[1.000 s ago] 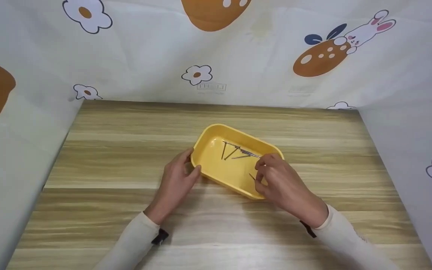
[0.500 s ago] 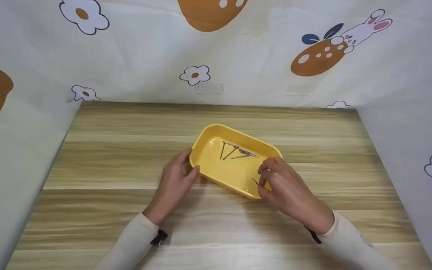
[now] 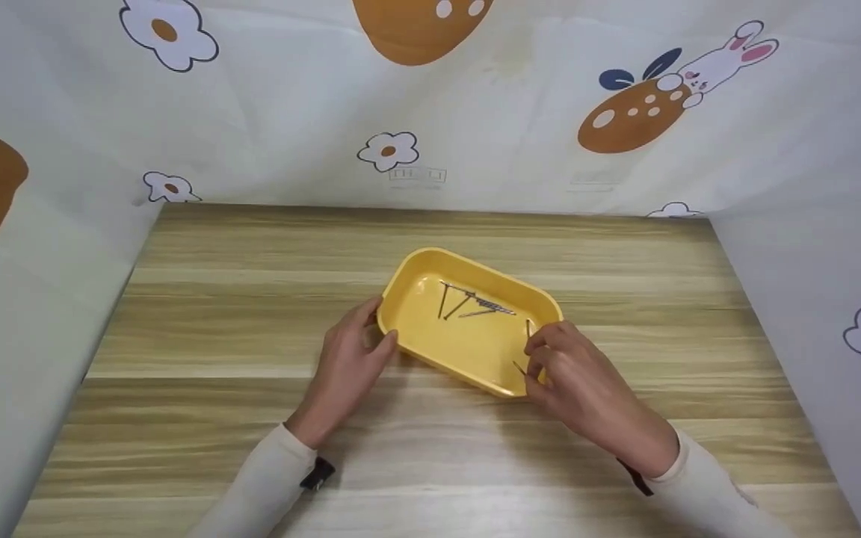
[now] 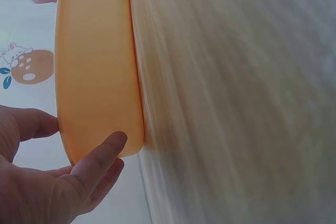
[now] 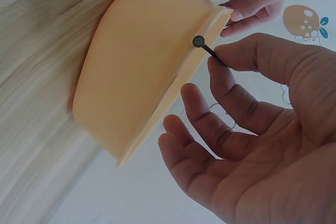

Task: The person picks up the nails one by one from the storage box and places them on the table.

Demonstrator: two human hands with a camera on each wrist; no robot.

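Note:
A yellow tray (image 3: pixel 468 347) sits at an angle on the wooden table. My left hand (image 3: pixel 356 347) holds its left corner, thumb on one side and fingers against the outer wall (image 4: pixel 100 66). My right hand (image 3: pixel 584 377) is over the tray's right end. Its thumb and index finger pinch a dark nail (image 3: pixel 519 368), whose flat round head (image 5: pixel 198 41) sticks out in the right wrist view; the other fingers are loosely bent. Several nails (image 3: pixel 479 301) lie along the tray's far side. Beside the right fingers, another dark nail (image 3: pixel 528 327) shows, partly hidden.
The wooden table (image 3: pixel 251 246) extends all round the tray. A pale sheet (image 3: pixel 288 97) printed with flowers and a rabbit rises behind it and along both sides. Dark straps (image 3: pixel 318 474) are at both wrists.
My right hand has moved slightly to the right and nearer, with the nail still pinched. A nail has come into sight by its fingers. The left hand stays at the tray's corner.

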